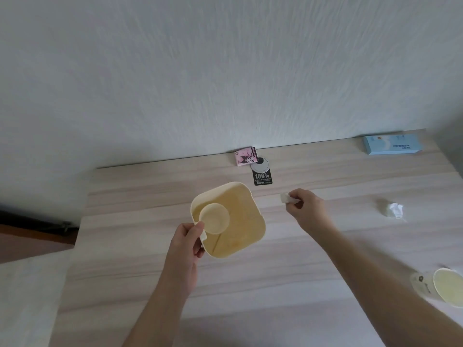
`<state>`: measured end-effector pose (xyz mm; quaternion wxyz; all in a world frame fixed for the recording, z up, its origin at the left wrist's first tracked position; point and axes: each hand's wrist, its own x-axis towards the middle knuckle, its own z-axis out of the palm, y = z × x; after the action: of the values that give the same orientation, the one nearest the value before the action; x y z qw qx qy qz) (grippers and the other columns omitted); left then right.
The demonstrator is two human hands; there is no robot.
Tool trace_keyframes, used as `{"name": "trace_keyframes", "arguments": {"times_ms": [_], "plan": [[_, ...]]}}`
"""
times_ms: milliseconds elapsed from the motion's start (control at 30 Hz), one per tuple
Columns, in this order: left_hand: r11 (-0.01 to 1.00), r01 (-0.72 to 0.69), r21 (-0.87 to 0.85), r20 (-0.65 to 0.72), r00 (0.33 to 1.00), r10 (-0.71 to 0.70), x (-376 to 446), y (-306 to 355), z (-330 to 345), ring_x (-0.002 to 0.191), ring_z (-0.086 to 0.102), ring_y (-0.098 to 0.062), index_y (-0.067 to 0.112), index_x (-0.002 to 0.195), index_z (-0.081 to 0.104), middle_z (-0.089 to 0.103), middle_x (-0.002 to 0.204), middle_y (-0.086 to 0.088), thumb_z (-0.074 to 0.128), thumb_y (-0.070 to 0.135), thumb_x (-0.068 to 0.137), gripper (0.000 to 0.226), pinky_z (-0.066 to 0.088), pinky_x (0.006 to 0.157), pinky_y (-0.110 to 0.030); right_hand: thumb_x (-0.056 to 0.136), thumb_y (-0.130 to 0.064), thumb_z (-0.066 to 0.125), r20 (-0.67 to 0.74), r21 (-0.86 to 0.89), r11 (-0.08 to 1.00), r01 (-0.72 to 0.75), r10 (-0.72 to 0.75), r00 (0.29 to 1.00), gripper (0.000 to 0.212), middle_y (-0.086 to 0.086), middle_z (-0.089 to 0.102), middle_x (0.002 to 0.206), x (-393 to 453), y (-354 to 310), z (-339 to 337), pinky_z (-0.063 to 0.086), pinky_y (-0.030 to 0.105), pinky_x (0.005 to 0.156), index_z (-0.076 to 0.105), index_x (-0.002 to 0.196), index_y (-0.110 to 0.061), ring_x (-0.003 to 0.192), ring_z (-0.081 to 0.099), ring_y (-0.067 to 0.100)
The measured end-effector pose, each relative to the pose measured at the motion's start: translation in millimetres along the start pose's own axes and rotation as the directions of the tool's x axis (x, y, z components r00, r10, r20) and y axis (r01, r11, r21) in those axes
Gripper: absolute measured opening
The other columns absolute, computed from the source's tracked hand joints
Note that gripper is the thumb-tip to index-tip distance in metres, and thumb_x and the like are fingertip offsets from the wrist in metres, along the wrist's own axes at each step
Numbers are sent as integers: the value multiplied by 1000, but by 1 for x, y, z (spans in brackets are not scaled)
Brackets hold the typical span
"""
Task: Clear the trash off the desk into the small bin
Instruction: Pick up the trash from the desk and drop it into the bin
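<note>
A small cream bin [246,219] stands on the wooden desk [275,259], its inside showing from above. My left hand [191,237] grips the bin's near-left rim and holds its round lid flap [215,218] up. My right hand [304,209], just right of the bin, pinches a small white paper wad [284,197] at the fingertips, above the desk. A crumpled white tissue [394,209] lies further right on the desk.
By the wall lie a pink packet [246,156], a round cable grommet [260,164] and a black "100%" tag [262,178]. A blue tissue box [392,144] rests at the far right. A tipped paper cup [443,285] lies at the right edge.
</note>
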<state>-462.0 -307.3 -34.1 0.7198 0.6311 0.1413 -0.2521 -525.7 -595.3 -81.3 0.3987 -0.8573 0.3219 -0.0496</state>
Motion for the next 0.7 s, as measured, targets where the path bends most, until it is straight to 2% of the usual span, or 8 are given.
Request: {"name": "trace_keyframes", "arguments": {"times_ms": [67, 167, 233, 333, 400, 467, 533, 700], "plan": [[1000, -10, 10, 22, 1000, 10, -6, 2, -6, 60, 36, -15, 14, 77, 50, 40, 60, 1, 69, 25, 79, 22, 31, 62, -34, 76, -7, 66, -50, 59, 997, 49, -46, 998, 18, -7, 60, 76, -28, -27, -9, 39, 8, 58, 63, 82, -24, 68, 55, 8], [998, -43, 48, 43, 998, 41, -16, 7, -17, 52, 38, -9, 11, 80, 50, 45, 53, 9, 62, 17, 91, 17, 29, 58, -32, 75, 1, 67, -59, 170, 968, 186, -179, 982, 26, -11, 62, 82, -66, -73, -19, 42, 5, 62, 65, 78, -25, 72, 59, 3], [996, -56, 68, 66, 997, 51, -23, 10, -24, 47, 37, -6, 11, 81, 49, 44, 50, 12, 60, 16, 92, 16, 28, 55, -29, 75, 6, 65, 6, 202, 929, 309, -316, 949, 28, -10, 62, 85, -90, -100, -22, 47, 11, 65, 72, 78, -21, 73, 61, 7], [993, -67, 101, 94, 994, 57, -33, 14, -35, 45, 37, -4, 10, 83, 49, 44, 49, 13, 61, 16, 92, 16, 29, 52, -27, 79, 5, 63, 152, 77, 903, 424, -431, 890, 29, -6, 61, 90, -114, -127, -14, 47, 13, 68, 77, 84, -19, 72, 60, 8], [989, -77, 126, 113, 992, 63, -39, 15, -41, 45, 38, -5, 9, 84, 50, 44, 51, 12, 62, 18, 91, 16, 31, 50, -26, 85, 1, 58, 257, -94, 887, 453, -418, 871, 27, 0, 62, 100, -126, -134, 0, 46, 16, 74, 77, 95, -16, 83, 62, 15], [986, -90, 141, 133, 989, 71, -44, 17, -47, 46, 39, -6, 9, 85, 50, 45, 54, 8, 64, 18, 90, 17, 31, 51, -26, 88, -1, 50, 349, -233, 865, 444, -352, 868, 32, 5, 59, 111, -139, -138, 16, 47, 27, 84, 72, 108, -13, 96, 61, 23], [983, -104, 153, 163, 984, 78, -49, 18, -53, 46, 38, -6, 10, 84, 49, 45, 53, 8, 65, 19, 89, 19, 30, 51, -27, 87, -2, 46, 414, -281, 842, 461, -327, 849, 36, 6, 56, 115, -154, -140, 26, 48, 34, 86, 67, 115, -12, 99, 58, 26], [983, -116, 140, 206, 975, 85, -56, 22, -64, 47, 38, -7, 11, 82, 50, 46, 53, 8, 66, 21, 87, 20, 30, 53, -28, 88, -6, 43, 449, -376, 779, 502, -320, 834, 40, 1, 59, 121, -177, -147, 29, 48, 36, 90, 60, 121, -20, 110, 55, 24]]}}
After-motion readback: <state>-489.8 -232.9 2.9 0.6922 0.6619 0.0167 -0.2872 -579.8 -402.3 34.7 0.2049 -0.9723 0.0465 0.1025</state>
